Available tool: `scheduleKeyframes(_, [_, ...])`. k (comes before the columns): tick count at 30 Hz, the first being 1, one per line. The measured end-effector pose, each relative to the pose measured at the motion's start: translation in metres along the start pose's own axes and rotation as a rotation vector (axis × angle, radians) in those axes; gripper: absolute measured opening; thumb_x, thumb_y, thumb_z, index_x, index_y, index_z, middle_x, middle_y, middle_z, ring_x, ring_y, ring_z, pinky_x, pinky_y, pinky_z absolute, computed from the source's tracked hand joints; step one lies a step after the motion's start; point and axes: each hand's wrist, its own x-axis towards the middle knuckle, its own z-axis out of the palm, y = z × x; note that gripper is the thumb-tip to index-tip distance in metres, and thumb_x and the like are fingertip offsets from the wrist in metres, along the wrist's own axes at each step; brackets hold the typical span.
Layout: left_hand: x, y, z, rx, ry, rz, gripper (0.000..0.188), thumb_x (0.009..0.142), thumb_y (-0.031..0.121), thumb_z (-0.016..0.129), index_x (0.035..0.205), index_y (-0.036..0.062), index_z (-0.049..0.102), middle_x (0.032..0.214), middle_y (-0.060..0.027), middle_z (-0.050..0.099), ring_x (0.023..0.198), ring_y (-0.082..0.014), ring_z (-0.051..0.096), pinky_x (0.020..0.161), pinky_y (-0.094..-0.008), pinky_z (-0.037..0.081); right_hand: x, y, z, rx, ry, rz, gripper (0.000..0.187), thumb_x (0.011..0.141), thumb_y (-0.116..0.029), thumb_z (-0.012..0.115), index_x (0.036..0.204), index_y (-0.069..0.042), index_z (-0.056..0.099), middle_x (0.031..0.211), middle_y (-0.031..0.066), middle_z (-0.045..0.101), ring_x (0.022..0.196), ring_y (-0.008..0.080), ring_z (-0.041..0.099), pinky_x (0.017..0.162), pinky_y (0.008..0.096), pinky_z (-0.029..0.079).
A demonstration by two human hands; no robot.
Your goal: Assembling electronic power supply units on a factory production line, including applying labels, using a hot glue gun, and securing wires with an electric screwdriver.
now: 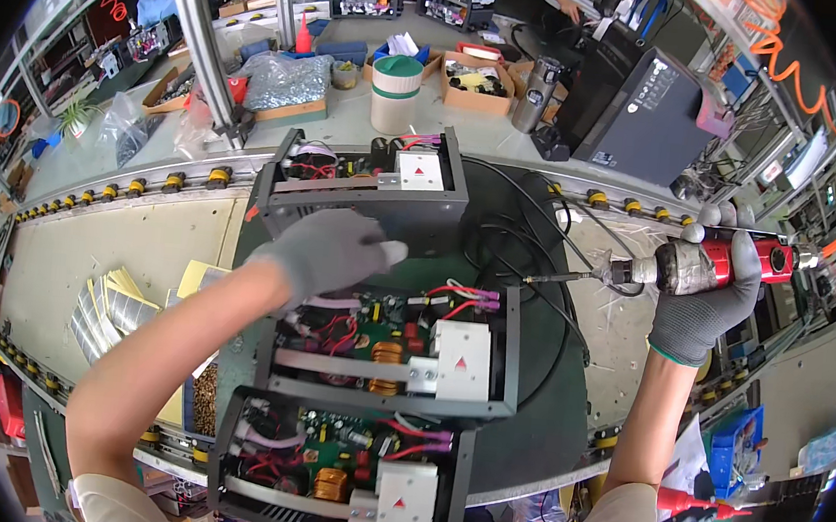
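Over the counter's (141,247) middle, left hand (331,249) spread flat, resting on the far open chassis (364,192); right hand (709,287) clamped around red power screwdriver (726,263), near right edge.

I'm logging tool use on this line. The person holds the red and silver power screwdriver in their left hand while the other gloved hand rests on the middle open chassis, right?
Not quite. The head view shows the red and silver power screwdriver gripped in the right hand, not the left. The left hand, also gloved, rests on the middle open chassis, as you said.
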Motion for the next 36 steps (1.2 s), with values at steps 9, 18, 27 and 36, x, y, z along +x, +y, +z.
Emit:
scheduleKeyframes(9, [0.097,0.006,0.053,0.148,-0.634,-0.209,0.062,0.095,0.057,0.042,0.097,0.0006,0.068,0.072,-0.0117,0.062,0.072,-0.0237,0.059,0.071,-0.0374,0.045,0.017,0.059,-0.049,0.162,-0.043,0.054,0.031,0.085,-0.006,0.057,0.113,0.001,0.045,0.099,0.0122,0.052,0.094,0.024,0.056,0.075,0.0344,0.054])
scheduleKeyframes(18, [0.094,0.011,0.046,0.335,-0.518,0.038,0.039,0.088,0.037,0.056,0.1,0.0028,0.069,0.089,-0.0159,0.069,0.082,-0.0283,0.067,0.075,-0.037,0.05,0.004,0.076,-0.062,0.356,0.0,0.036,0.031,0.086,-0.009,0.058,0.113,0.002,0.047,0.103,0.014,0.054,0.094,0.0255,0.056,0.077,0.0368,0.054])
scheduleKeyframes(27, [0.108,0.011,0.054,0.21,-0.696,-0.124,0.032,0.084,0.032,0.058,0.088,0.0029,0.07,0.081,-0.0108,0.067,0.068,-0.0245,0.061,0.063,-0.0394,0.05,0.01,0.06,-0.082,0.297,-0.238,0.165,0.033,0.085,-0.016,0.058,0.112,0.0,0.048,0.107,0.0156,0.054,0.094,0.0282,0.058,0.075,0.0403,0.052])
scheduleKeyframes(36, [0.11,-0.001,0.07,0.439,-0.586,0.246,0.026,0.091,0.022,0.054,0.097,0.0014,0.069,0.082,-0.0135,0.066,0.081,-0.0289,0.066,0.071,-0.0358,0.051,0.011,0.057,-0.083,0.388,-0.164,0.165,0.039,0.079,-0.012,0.059,0.109,0.006,0.043,0.104,0.0186,0.05,0.091,0.0308,0.056,0.08,0.0408,0.05])
